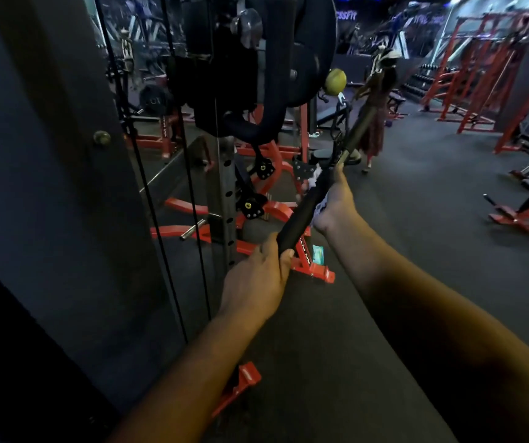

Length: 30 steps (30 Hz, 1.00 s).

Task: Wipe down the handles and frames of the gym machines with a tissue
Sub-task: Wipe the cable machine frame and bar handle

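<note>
The left hand (pixel 258 276) grips the bar's (pixel 307 204) near end; the right hand (pixel 333 204), toward one o'clock, wraps the tissue (pixel 320 208) round it. Best to slide steadily (left bracing) toward the far end.

Both forearms are seen bare from the lower frame edge to the wrists, no sleeves, watch or rings being visible on the left hand (pixel 256 276) or right hand (pixel 336 203).
</note>
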Each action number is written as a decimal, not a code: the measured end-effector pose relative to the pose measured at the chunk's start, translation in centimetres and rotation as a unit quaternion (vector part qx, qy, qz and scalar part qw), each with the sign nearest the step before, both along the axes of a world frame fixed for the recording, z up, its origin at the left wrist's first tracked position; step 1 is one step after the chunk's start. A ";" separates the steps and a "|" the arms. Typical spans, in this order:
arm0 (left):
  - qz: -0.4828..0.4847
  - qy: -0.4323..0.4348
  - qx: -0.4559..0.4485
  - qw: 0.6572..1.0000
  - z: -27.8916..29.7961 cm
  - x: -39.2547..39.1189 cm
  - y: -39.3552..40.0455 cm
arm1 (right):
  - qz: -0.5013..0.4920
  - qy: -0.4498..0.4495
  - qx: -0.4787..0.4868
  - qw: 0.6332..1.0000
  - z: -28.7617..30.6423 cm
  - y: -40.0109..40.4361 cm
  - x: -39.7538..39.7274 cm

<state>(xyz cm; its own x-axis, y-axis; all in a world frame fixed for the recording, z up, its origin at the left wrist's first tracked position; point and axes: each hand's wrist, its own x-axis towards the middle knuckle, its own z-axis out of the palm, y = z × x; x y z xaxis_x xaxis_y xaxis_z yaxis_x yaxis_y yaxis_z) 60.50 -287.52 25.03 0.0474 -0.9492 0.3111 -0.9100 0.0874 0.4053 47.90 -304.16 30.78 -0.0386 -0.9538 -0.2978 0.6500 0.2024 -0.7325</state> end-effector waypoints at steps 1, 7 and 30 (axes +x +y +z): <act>-0.001 0.005 -0.002 1.000 -0.2 0.2 0.2 | 0.025 -0.014 0.001 1.000 -0.5 1.5 0.5; -0.003 0.046 -0.005 0.999 -1.7 1.4 1.7 | 0.170 -0.013 -0.010 0.985 -4.6 11.8 3.3; 0.009 0.030 0.016 0.999 -0.6 -1.4 3.0 | 0.052 0.596 -0.499 0.627 -7.2 10.5 -3.5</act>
<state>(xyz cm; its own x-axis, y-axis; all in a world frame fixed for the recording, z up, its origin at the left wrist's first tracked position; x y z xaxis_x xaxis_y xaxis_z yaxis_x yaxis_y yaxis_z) 59.13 -284.56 24.42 0.0823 -0.9573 0.2772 -0.8857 0.0573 0.4608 44.41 -293.70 23.59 0.4116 -0.6588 0.6298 -0.4583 -0.7469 -0.4818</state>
